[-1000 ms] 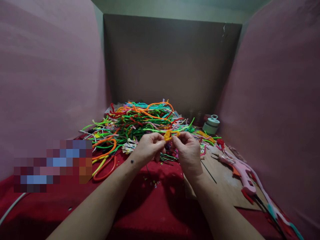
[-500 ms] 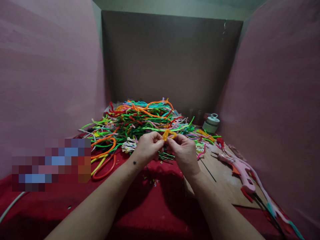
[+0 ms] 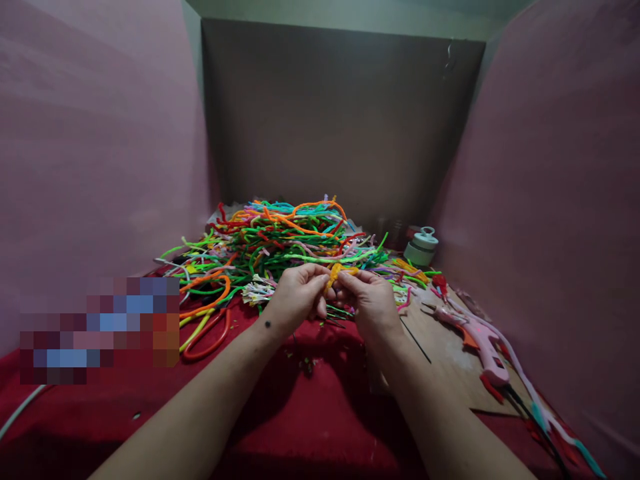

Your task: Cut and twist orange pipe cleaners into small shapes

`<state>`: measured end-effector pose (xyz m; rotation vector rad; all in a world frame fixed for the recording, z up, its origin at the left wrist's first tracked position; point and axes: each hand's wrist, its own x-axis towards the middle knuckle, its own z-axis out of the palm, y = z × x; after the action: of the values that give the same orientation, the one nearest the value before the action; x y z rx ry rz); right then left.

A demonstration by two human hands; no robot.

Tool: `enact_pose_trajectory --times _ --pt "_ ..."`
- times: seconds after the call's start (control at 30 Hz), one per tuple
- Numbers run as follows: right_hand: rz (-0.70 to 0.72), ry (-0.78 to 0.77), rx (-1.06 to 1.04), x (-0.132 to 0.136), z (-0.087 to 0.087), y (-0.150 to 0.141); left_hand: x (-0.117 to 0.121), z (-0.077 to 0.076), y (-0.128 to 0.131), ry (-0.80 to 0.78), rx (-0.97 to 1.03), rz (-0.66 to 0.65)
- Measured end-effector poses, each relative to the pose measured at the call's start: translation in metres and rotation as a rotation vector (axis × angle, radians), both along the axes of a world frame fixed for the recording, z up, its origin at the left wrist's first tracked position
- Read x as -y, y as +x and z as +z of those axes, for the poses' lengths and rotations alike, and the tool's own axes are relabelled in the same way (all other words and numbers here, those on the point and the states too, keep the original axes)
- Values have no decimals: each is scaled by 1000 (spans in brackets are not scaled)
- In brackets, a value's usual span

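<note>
Pipe cleaners [image 3: 287,235] lie heaped beyond the hands [image 3: 299,291], glue gun [image 3: 483,343] at right.

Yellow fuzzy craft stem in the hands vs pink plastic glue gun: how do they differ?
Pose: the yellow fuzzy craft stem is pinched between the left hand and right hand; the pink plastic glue gun lies on the flat brown board.
Size: the stem looks smaller than the gun.
Look: the stem is fuzzy and bent; the gun looks smooth, with an orange trigger.
</note>
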<state>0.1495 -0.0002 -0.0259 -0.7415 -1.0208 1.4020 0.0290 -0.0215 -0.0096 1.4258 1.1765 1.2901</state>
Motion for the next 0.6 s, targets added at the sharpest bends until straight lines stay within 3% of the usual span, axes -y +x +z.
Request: enact_pose_trajectory --times 0.3,0.4,0.6 --pt "150 -65 -155 -6 -9 -4 -5 -5 -5 -19 174 -111" --pt "158 -77 -209 -4 -4 -4 -3 -4 -4 -35 134 -103" --pt "178 -280 -271 -6 4 3 3 0 0 -92 -28 -52"
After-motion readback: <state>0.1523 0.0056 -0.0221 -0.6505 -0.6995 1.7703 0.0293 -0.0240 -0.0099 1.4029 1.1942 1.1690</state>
